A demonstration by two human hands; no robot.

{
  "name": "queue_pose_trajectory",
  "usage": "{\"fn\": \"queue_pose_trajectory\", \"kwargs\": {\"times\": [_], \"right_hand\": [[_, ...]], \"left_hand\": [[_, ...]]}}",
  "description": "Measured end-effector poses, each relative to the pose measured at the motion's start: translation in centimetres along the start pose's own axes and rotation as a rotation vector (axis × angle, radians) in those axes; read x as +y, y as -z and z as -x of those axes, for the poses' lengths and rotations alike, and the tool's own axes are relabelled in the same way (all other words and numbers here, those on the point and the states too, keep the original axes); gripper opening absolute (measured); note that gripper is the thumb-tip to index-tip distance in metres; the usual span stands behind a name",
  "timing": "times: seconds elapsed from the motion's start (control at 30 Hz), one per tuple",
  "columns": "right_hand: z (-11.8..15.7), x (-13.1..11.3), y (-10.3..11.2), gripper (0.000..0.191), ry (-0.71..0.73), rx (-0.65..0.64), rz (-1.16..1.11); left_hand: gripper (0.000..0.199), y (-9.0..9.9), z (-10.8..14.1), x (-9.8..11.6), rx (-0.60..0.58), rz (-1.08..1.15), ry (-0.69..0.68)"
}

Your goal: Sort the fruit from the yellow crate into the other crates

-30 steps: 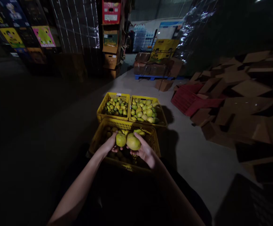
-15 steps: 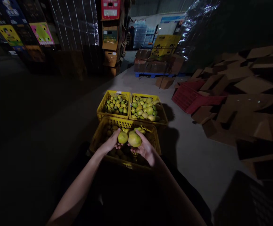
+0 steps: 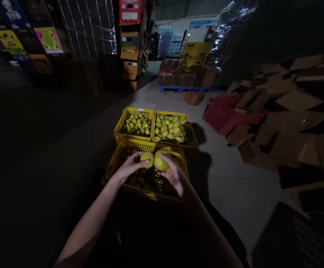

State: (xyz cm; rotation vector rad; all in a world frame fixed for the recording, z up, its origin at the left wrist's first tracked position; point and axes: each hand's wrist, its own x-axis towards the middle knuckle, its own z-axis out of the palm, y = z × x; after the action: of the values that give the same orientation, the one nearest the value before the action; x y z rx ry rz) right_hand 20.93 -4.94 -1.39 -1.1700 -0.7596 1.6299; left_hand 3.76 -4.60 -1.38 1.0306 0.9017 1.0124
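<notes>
My left hand (image 3: 131, 166) is closed round a yellow-green lemon (image 3: 147, 159), its thumb lying across the near side. Wrapped round a larger yellow-green lemon (image 3: 159, 162) is my right hand (image 3: 173, 173), thumb on top. The two fruits are side by side, close together or touching, above the near yellow crate (image 3: 184, 163). Inside that crate, more lemons (image 3: 141, 181) sit in shadow, partly hidden by my hands.
Behind stand two more yellow crates, one with small lemons (image 3: 137, 124) at left, one with larger lemons (image 3: 170, 128) at right. A red crate (image 3: 220, 117) leans among cardboard boxes (image 3: 287, 130) on the right. Farther back are a blue pallet (image 3: 180, 89) and stacked cartons (image 3: 130, 48).
My left hand has turned its lemon, and the thumb now lies across it. The right hand's lemon has turned and risen slightly. The view has shifted a little.
</notes>
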Motion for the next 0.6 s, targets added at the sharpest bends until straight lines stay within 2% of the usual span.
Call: {"fn": "queue_pose_trajectory", "kwargs": {"times": [0.13,0.2,0.37,0.5,0.6], "right_hand": [[0.2,-0.1,-0.2,0.043,0.149,-0.013,0.014],[0.2,0.0,-0.3,0.048,0.279,-0.008,0.109],[-0.1,0.4,-0.2,0.064,0.745,0.227,0.569],[0.2,0.5,-0.6,0.063,0.868,0.254,0.677],[0.7,0.5,-0.9,0.059,0.91,0.265,0.696]], "left_hand": [[0.056,0.0,-0.3,-0.5,0.006,-0.064,-0.089],[0.059,0.3,-0.5,-0.7,0.049,-0.157,-0.191],[0.06,1.1,-0.7,-0.7,0.142,-0.349,-0.464],[0.056,0.9,-0.4,-0.5,0.147,-0.415,-0.586],[0.055,0.7,-0.2,-0.4,0.139,-0.415,-0.605]]}}
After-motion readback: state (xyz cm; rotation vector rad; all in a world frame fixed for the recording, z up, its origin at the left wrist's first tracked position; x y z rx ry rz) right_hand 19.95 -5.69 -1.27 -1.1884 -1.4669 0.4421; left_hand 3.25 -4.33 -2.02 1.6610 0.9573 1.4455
